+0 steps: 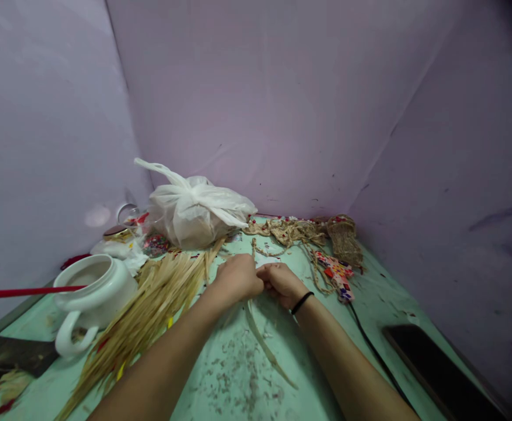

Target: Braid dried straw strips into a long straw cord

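Near the middle of the table, my left hand (239, 276) is closed around a thin cord of dried plant fibre. Its twisted or braided upper end (253, 245) sticks up beyond the fingers. Below the hand a flat fibre strip (265, 349) trails down over the table. My right hand (283, 283), with a black band on the wrist, is pinched at the same cord, close against the left; its fingertips are partly hidden. To the left lies a bundle of dried fibre strips (163, 292).
A white pot (116, 292) with a red stick (32, 291) stands left. Behind sits a tied plastic bag (194, 210). Braided pieces (291, 232), a fibre roll (346, 240) and a colourful patterned object (337, 272) with a black cable lie right, beyond a dark phone-like slab (440, 368). Walls enclose the table.
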### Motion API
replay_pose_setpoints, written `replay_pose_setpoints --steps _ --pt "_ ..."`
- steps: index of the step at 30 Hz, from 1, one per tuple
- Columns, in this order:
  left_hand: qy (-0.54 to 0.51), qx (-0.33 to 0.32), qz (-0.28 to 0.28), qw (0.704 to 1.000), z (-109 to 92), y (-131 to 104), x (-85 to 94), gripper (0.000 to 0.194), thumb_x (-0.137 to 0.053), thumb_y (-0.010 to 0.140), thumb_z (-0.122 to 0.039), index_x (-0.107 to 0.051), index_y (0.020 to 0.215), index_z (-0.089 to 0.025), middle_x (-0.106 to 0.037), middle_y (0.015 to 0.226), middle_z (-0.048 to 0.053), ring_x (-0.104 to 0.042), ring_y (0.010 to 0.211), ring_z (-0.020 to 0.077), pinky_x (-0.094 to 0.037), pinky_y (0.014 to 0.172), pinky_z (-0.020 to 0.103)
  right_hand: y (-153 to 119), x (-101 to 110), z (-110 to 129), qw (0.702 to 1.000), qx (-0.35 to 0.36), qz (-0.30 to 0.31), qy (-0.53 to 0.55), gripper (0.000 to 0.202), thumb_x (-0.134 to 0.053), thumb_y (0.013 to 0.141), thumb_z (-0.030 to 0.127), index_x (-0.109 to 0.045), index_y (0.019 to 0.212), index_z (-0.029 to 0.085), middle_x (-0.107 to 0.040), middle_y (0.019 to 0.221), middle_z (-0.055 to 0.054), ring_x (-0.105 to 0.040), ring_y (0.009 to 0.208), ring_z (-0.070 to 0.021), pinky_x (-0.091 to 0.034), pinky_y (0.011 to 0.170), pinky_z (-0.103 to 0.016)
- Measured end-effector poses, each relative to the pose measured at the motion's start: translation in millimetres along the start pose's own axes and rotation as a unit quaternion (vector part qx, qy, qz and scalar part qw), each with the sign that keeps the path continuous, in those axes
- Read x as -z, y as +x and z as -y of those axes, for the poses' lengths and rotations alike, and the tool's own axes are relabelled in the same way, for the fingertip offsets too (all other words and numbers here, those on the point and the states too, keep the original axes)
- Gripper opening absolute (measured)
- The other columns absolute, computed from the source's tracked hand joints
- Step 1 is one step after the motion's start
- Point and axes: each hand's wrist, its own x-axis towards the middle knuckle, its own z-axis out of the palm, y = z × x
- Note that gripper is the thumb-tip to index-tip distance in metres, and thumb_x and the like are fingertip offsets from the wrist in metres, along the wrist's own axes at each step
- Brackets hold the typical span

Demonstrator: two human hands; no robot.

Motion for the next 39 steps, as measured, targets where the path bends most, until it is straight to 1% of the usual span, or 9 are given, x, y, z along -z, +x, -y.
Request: replay_pose_setpoints --steps 5,8,11,14,18,20,27,33,39 --pt "0.004 -0.025 -0.041 0.999 -9 -8 -9.8 0.026 -0.061 0.054 -0.019 -0.063 0.08 -0.014 -0.063 0.079 0.013 -0.059 0.081 0.021 -0.041 0.061 0.021 1 3 -2 1.0 -0.001 0.006 0.024 0.01 -0.044 0.047 0.01 -0.037 0.043 0.016 -0.029 0.032 0.008 -0.019 0.03 -0.002 -0.009 0.033 -0.018" --pt "-0.084 -0.036 0.039 0.995 0 0 -3.9 0.01 -0.06 0.056 -0.019 -0.061 0.064 -0.013 -0.06 0.058 0.01 -0.058 0.062 0.0186 -0.038 0.05 0.02 -1 8 0 0.998 0.004 0.047 0.029 0.009 -0.048 0.046 0.009 -0.04 0.045 0.015 -0.03 0.033 0.009 -0.018 0.03 -0.0011 -0.007 0.033 -0.018" --pt "-0.186 0.009 0.09 0.978 14 14 6.7 0.013 -0.054 0.064 -0.023 -0.056 0.056 -0.013 -0.054 0.044 0.004 -0.048 0.039 0.0123 -0.031 0.038 0.02 -4 12 4 0.995 0.0 0.091 0.037 0.007 -0.054 0.049 0.012 -0.047 0.049 0.013 -0.031 0.034 0.009 -0.016 0.031 -0.0004 -0.005 0.033 -0.017" --pt "-0.318 0.078 0.101 0.939 22 24 7.3 0.011 -0.048 0.068 -0.018 -0.054 0.061 -0.012 -0.052 0.044 0.0 -0.041 0.032 0.0076 -0.024 0.034 0.018 -6 14 5 0.991 -0.006 0.12 0.051 0.008 -0.057 0.051 0.014 -0.049 0.053 0.012 -0.036 0.037 0.008 -0.018 0.031 0.0 -0.006 0.033 -0.016" --pt "-0.439 0.109 0.254 0.855 23 28 -8.5 0.014 -0.043 0.07 -0.009 -0.05 0.058 -0.011 -0.049 0.044 -0.001 -0.038 0.032 0.0041 -0.024 0.034 0.015 -3 17 1 0.989 -0.012 0.132 0.062 0.01 -0.057 0.051 0.013 -0.055 0.061 0.011 -0.047 0.042 0.005 -0.028 0.033 -0.0008 -0.012 0.034 -0.015" --pt "-0.452 0.114 0.275 0.841 23 29 -15.9 0.014 -0.044 0.071 -0.009 -0.05 0.058 -0.01 -0.051 0.046 0.0 -0.038 0.032 0.0031 -0.024 0.034 0.015 0 18 -3 0.992 -0.01 0.121 0.042 0.013 -0.057 0.051 0.013 -0.056 0.064 0.011 -0.051 0.044 0.004 -0.034 0.035 -0.002 -0.016 0.035 -0.015" --pt "-0.395 0.153 0.204 0.883 27 28 -26.4 0.015 -0.047 0.063 -0.009 -0.045 0.048 -0.011 -0.039 0.034 -0.003 -0.03 0.028 0.0036 -0.017 0.032 0.017 9 14 -11 0.981 0.09 0.052 -0.164 0.004 -0.055 0.054 0.008 -0.056 0.055 0.011 -0.056 0.048 0.001 -0.043 0.044 -0.0052 -0.029 0.043 -0.016" --pt "-0.413 0.163 0.112 0.889 16 13 -31.9 0.019 -0.049 0.057 -0.011 -0.038 0.042 -0.015 -0.032 0.03 -0.005 -0.024 0.026 0.0037 -0.013 0.033 0.018 1 11 -6 0.885 0.203 -0.036 -0.417 0.011 -0.055 0.056 0.012 -0.065 0.063 0.013 -0.063 0.058 -0.004 -0.051 0.054 -0.0109 -0.031 0.048 -0.019" --pt "-0.465 0.178 0.032 0.866 9 12 -39.1 0.021 -0.054 0.051 -0.007 -0.036 0.044 -0.015 -0.029 0.031 -0.007 -0.025 0.03 0.0033 -0.012 0.034 0.018 -24 5 11 0.834 0.169 -0.128 -0.509 0.018 -0.053 0.057 0.012 -0.069 0.065 0.016 -0.066 0.068 -0.01 -0.057 0.065 -0.0171 -0.032 0.055 -0.023"
